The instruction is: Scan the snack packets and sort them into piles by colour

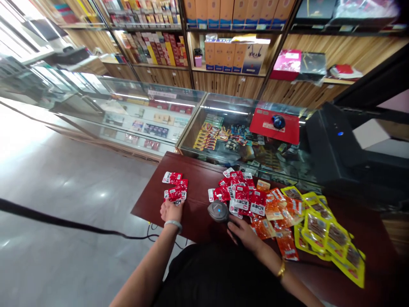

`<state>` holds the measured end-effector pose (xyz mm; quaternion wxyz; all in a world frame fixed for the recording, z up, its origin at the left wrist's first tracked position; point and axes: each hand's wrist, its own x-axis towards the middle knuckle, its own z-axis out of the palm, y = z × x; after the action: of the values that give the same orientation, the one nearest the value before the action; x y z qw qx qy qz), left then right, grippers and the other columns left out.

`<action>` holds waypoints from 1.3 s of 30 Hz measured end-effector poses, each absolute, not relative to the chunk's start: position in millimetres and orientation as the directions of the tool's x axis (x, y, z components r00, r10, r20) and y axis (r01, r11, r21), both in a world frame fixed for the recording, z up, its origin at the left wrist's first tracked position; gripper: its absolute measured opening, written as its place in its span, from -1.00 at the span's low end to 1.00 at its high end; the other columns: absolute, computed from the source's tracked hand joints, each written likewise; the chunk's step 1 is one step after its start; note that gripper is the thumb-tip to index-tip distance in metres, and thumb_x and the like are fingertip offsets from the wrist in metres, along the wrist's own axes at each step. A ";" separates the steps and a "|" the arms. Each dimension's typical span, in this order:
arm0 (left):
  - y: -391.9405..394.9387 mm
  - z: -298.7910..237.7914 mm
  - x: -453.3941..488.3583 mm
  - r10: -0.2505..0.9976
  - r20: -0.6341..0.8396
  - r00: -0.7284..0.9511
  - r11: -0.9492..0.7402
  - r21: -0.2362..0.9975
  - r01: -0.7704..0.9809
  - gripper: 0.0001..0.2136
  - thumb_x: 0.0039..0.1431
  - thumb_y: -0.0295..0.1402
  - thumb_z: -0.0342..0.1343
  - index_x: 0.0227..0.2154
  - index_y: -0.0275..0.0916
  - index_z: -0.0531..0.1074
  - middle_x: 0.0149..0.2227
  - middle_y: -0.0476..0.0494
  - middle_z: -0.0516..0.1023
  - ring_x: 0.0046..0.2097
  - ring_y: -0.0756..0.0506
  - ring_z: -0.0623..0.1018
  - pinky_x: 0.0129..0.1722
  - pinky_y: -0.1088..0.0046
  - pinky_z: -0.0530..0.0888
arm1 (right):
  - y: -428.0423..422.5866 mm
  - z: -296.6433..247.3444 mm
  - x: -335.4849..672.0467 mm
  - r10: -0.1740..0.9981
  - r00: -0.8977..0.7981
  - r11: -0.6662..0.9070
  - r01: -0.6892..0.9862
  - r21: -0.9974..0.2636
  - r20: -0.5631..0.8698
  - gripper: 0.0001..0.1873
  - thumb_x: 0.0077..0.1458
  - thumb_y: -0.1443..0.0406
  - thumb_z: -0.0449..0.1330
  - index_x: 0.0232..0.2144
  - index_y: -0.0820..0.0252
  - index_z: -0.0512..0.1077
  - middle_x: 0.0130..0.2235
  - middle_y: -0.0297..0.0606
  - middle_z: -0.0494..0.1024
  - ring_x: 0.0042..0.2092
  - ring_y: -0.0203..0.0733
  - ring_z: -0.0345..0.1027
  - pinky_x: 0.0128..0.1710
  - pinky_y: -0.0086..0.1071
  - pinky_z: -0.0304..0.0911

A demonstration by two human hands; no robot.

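Note:
My left hand (171, 209), with a pale bangle at the wrist, has its fingers curled at the near edge of a small group of red and white snack packets (175, 192). It pinches one of them, mostly hidden under the fingers. A dark grey handheld barcode scanner (219, 210) is gripped by my right hand (244, 232), its head pointing away over the table and a blue light showing on top. Just beyond the scanner lies a larger heap of red and white packets (241, 194).
Orange packets (277, 209) and yellow-edged clear packets (326, 230) spread over the right of the dark red table (198, 175). A glass display counter (223, 111) borders its far side, with a mouse (278, 122) on a red mat (262, 123). A black monitor-like device (335, 149) stands at right.

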<state>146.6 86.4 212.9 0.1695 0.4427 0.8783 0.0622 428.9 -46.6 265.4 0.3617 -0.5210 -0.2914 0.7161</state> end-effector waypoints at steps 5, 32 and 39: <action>90.1 210.4 139.7 0.809 -0.239 -0.537 0.581 0.179 0.794 -0.24 -0.02 0.08 0.17 0.16 -0.26 0.16 0.19 -0.45 0.25 0.20 -0.42 0.24 0.09 0.10 0.26 | -40.8 269.6 424.8 0.805 -0.218 -0.590 -0.201 -0.782 -0.552 -0.33 -0.03 -0.16 0.25 -0.03 0.18 0.41 -0.60 -0.51 0.26 -0.61 -0.37 0.12 -0.67 -0.52 0.02; 78.1 214.1 231.9 0.833 -0.318 0.453 0.203 0.937 0.286 -0.68 -0.02 -0.25 0.20 -0.18 -0.23 0.43 -0.18 -0.17 0.58 -0.13 -0.12 0.55 -0.08 0.35 0.43 | -41.0 282.6 425.2 0.843 -0.187 -0.537 -0.221 -0.814 -0.505 -0.27 -0.03 -0.20 0.22 -0.03 0.24 0.37 -0.64 -0.55 0.24 -0.67 -0.42 0.04 -0.68 -0.52 -0.03; 110.5 222.8 181.2 0.940 -0.205 -0.273 0.330 0.337 0.882 -0.48 0.10 -0.03 0.12 0.04 -0.26 0.34 0.08 -0.38 0.42 0.14 -0.36 0.36 0.11 0.09 0.26 | -42.8 277.4 420.2 0.825 -0.207 -0.561 -0.186 -0.807 -0.525 -0.27 -0.04 -0.21 0.22 -0.04 0.21 0.39 -0.62 -0.53 0.22 -0.63 -0.38 0.08 -0.67 -0.52 0.01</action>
<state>181.2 110.5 222.8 0.1855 0.5736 0.7940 0.0784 420.2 -42.8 277.4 0.3541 -0.5205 -0.3071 0.7137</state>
